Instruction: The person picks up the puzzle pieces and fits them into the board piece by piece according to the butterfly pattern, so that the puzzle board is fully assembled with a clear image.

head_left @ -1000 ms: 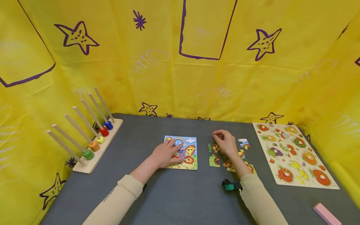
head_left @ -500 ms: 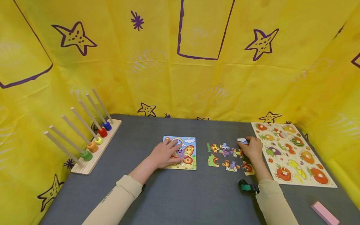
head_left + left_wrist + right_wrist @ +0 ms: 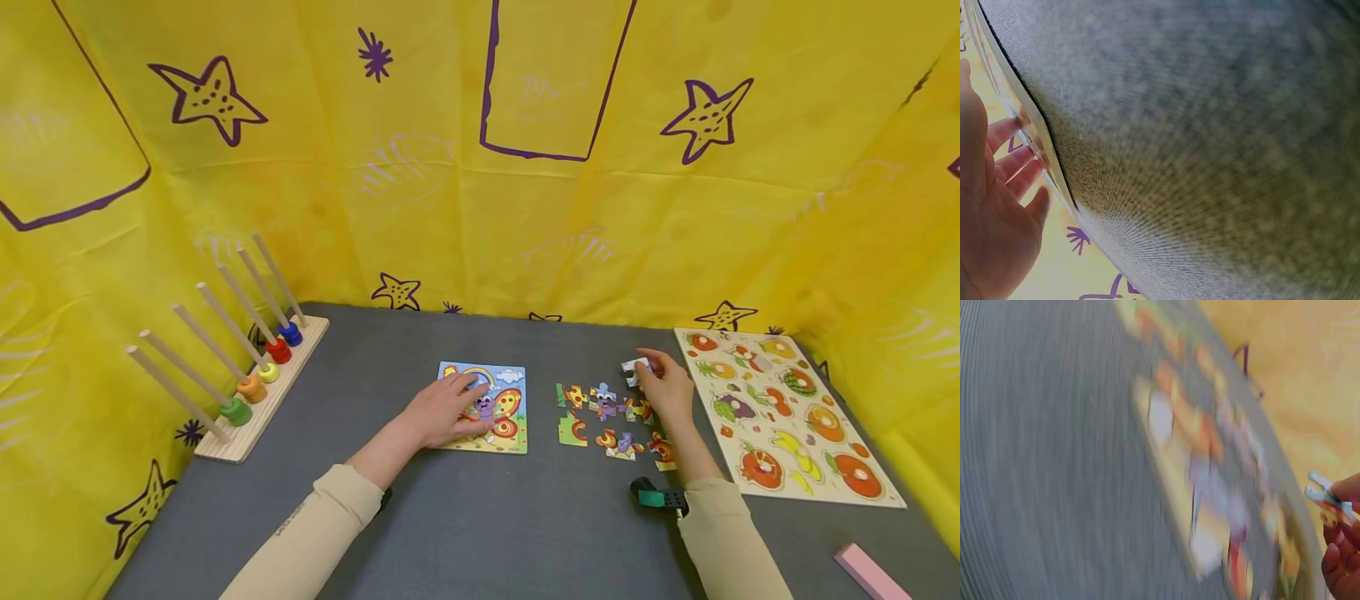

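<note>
My left hand (image 3: 442,412) rests with spread fingers on a square butterfly puzzle (image 3: 512,377), covering its left part. In the left wrist view the fingertips touch the face of this thin puzzle (image 3: 1038,128). To the right, my right hand (image 3: 670,390) pinches a blue-and-white jigsaw piece (image 3: 631,367) between thumb and fingers. The right wrist view has the same jigsaw piece (image 3: 1321,495) raised off the table. Below that hand lie several loose jigsaw pieces in two rough rows, among them a purple face piece (image 3: 602,402) and a green corner piece (image 3: 572,429).
A wooden peg stand (image 3: 258,400) with coloured rings stands at the left. On the right lies a fruit board (image 3: 757,425), close beside my right hand. A pink block (image 3: 870,570) sits near the front right. Yellow cloth (image 3: 465,217) walls the table's back.
My right hand has moved right from above the loose pieces to the sky piece at the upper right, gripped it and lifted it. My left hand stays on the butterfly puzzle.
</note>
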`<state>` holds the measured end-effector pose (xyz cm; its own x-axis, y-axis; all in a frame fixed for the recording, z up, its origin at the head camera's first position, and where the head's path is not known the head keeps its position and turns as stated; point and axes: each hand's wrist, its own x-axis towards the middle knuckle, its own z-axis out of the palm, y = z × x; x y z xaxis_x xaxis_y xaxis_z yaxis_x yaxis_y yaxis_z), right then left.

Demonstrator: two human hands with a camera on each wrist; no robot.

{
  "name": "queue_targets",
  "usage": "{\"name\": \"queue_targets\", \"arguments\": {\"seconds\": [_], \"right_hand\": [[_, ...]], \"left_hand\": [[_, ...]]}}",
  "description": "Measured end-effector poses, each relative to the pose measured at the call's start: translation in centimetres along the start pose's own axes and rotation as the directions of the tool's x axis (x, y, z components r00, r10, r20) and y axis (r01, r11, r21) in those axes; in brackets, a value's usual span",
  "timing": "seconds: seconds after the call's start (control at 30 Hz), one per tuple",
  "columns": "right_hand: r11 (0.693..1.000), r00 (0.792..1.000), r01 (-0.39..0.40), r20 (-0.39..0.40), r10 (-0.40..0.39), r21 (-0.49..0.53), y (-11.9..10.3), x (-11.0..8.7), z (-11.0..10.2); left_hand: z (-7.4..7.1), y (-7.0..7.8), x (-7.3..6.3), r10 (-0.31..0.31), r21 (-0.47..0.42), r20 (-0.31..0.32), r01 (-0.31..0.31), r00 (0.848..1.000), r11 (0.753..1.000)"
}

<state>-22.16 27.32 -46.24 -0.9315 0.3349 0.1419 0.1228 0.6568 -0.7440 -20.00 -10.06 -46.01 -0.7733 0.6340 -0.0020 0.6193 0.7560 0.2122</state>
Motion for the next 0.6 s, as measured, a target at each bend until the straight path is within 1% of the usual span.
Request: {"name": "queue_targets", "arguments": {"seconds": [0.07, 0.17, 0.23, 0.3, 0.4, 0.47, 0.53, 0.6], "right_hand": [[0.998, 0.999, -0.035, 0.04, 0.032, 0.06, -0.9, -0.2, 0.5], [0.981, 0.988, -0.091, 0.139, 0.067, 0.17, -2.5, -0.6, 1.6], [0.964, 0.976, -0.109, 0.209, 0.058, 0.244, -3.5, -1.1, 2.5], [0.949, 0.962, -0.125, 0.269, 0.044, 0.29, -4.5, -1.5, 3.6], [0.939, 0.943, -0.138, 0.331, 0.028, 0.314, -5.9, -2.3, 5.2], [0.935, 0.933, -0.144, 0.358, 0.02, 0.323, -6.8, -2.7, 6.3], [0.935, 0.928, -0.14, 0.374, 0.009, 0.326, -7.5, -3.1, 7.3], [0.944, 0.927, -0.121, 0.376, -0.004, 0.308, -8.0, -3.3, 8.2]], "left_hand": [[0.0, 0.0, 0.0, -0.016, -0.015, 0.012, 0.016, 1.0, 1.0], [0.1, -0.1, 0.2, -0.029, -0.028, 0.026, 0.03, 0.999, 0.999], [0.3, -0.2, 0.2, -0.031, -0.027, 0.03, 0.032, 0.999, 0.999], [0.3, -0.3, 0.3, -0.032, -0.026, 0.035, 0.032, 0.999, 0.999], [0.3, -0.3, 0.3, -0.029, -0.028, 0.041, 0.03, 0.999, 0.999], [0.2, -0.2, 0.2, -0.026, -0.028, 0.046, 0.028, 0.999, 0.999], [0.2, -0.1, 0.3, -0.026, -0.028, 0.047, 0.027, 0.999, 0.999], [0.1, 0.0, 0.3, -0.028, -0.025, 0.049, 0.029, 0.998, 0.999]]}}
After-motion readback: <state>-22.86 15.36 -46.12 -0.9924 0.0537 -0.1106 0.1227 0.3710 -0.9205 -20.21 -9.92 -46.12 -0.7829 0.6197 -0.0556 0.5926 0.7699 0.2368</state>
